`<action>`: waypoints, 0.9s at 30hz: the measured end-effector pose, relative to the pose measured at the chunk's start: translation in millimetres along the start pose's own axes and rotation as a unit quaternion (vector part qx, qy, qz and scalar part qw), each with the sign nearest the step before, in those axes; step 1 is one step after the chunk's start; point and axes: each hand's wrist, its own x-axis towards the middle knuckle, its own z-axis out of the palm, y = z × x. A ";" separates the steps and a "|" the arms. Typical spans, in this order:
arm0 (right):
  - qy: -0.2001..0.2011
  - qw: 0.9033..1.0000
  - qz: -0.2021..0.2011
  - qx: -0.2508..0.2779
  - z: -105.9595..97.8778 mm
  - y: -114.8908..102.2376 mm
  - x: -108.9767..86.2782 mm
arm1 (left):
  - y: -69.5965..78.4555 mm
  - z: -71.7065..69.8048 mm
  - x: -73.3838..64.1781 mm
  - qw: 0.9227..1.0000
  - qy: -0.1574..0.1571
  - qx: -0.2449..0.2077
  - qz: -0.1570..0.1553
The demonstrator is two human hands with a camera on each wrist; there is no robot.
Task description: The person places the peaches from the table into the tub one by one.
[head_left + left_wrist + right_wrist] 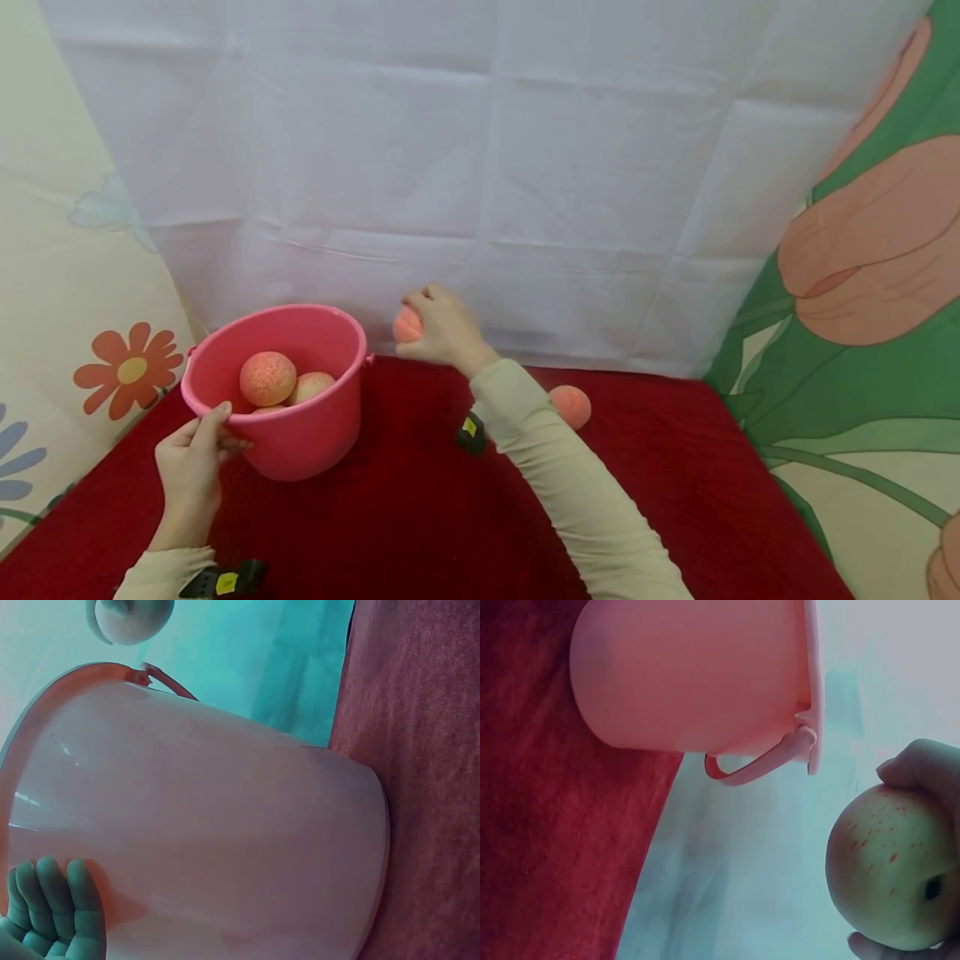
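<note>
A pink bucket (303,442) stands on the red cloth at the left, with several peaches (267,379) inside. My left hand (191,467) grips its near-left rim, thumb over the edge; in the left wrist view the fingers (52,900) lie against the outer wall. To the right of the bucket, at about rim height, my right hand (448,329) holds another peach (408,324). The right wrist view shows that peach (889,870) speckled red, with a dark spot at one end, between thumb and fingers. One more peach (570,407) lies on the cloth beyond my right forearm.
Red cloth (405,517) covers the table. A white sheet (420,167) hangs along its back edge, with flower-printed cloth (862,400) at the sides. The bucket's handle (757,761) hangs down on the side facing my right hand.
</note>
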 end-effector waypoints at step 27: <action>0.022 0.999 -0.022 0.034 8.3 -37.6 15.9 | -5.0 -3.5 -1.4 0.999 -0.010 -0.006 0.034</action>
